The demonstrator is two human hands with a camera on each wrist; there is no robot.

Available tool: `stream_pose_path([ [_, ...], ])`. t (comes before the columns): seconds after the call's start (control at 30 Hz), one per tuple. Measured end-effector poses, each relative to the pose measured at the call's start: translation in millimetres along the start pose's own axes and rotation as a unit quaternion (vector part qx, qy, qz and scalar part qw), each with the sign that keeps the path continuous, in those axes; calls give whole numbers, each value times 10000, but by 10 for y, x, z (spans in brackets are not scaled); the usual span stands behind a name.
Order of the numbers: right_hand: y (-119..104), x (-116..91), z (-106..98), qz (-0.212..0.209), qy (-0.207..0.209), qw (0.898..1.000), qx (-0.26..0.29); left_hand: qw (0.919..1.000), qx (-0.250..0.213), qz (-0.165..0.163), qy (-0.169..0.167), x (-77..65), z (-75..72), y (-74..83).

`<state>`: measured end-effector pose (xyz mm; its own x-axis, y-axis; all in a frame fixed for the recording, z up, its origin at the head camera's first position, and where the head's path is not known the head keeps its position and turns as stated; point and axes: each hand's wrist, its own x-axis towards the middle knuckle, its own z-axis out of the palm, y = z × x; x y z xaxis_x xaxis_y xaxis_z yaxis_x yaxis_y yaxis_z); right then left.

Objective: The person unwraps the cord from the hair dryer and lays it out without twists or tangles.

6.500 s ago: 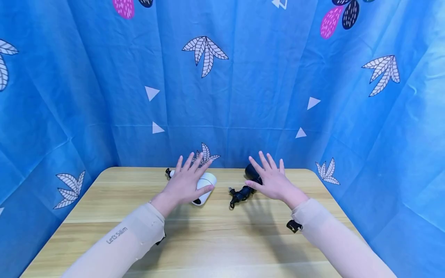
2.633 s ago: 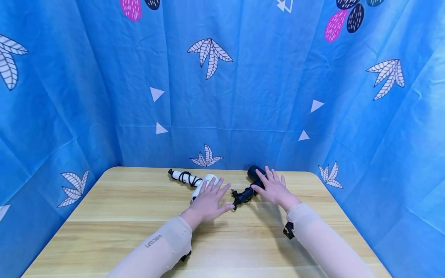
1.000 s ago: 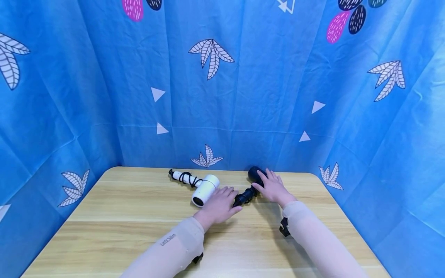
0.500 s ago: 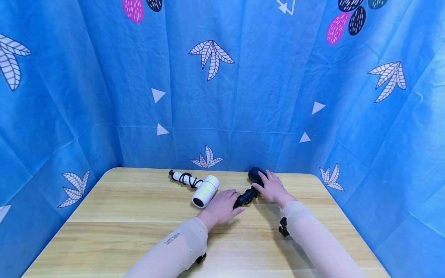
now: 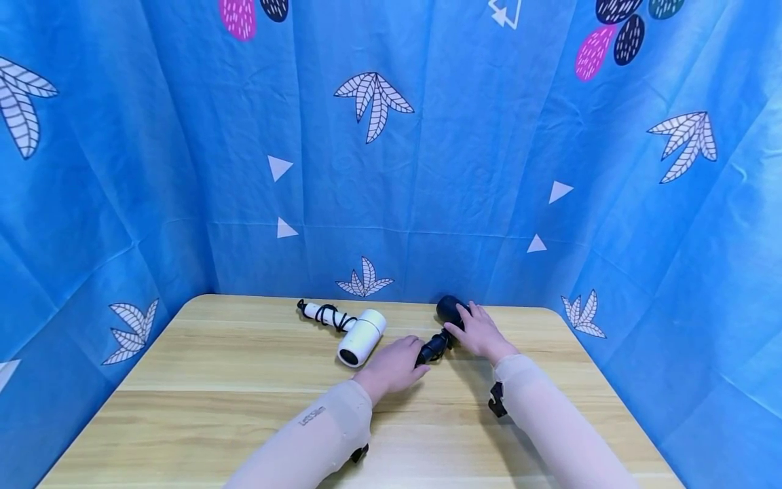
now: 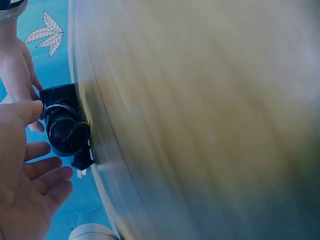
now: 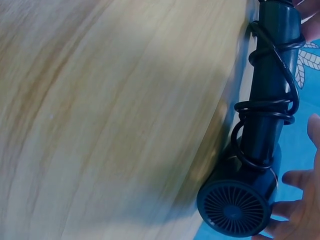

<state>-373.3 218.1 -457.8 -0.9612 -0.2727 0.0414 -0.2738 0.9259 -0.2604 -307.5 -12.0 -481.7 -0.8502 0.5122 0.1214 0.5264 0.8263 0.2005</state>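
Black hair dryer (image 5: 434, 347) lying right of centre, toward far edge of wooden table (image 5: 244, 407), cord (image 7: 265, 106) looped round handle (image 7: 265, 82). Left hand (image 5: 393, 365) at handle's near end, fingers (image 6: 45, 167) loosely spread; right hand (image 5: 480, 333), apart from it, at far barrel (image 5: 449, 309), fingers (image 7: 300, 178) likewise spread; contact hard to tell. White hair dryer (image 5: 362, 337) to left.
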Motion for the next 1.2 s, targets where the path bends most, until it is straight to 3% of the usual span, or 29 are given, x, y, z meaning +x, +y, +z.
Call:
stream_pose_path([
  [0.4,62,61,24,176,54,9998,1,9999,-80,-11,-141,78,-45,68],
  [1.2,45,96,10,379,485,9972,-420,9996,206,-214,43,166,78,73],
])
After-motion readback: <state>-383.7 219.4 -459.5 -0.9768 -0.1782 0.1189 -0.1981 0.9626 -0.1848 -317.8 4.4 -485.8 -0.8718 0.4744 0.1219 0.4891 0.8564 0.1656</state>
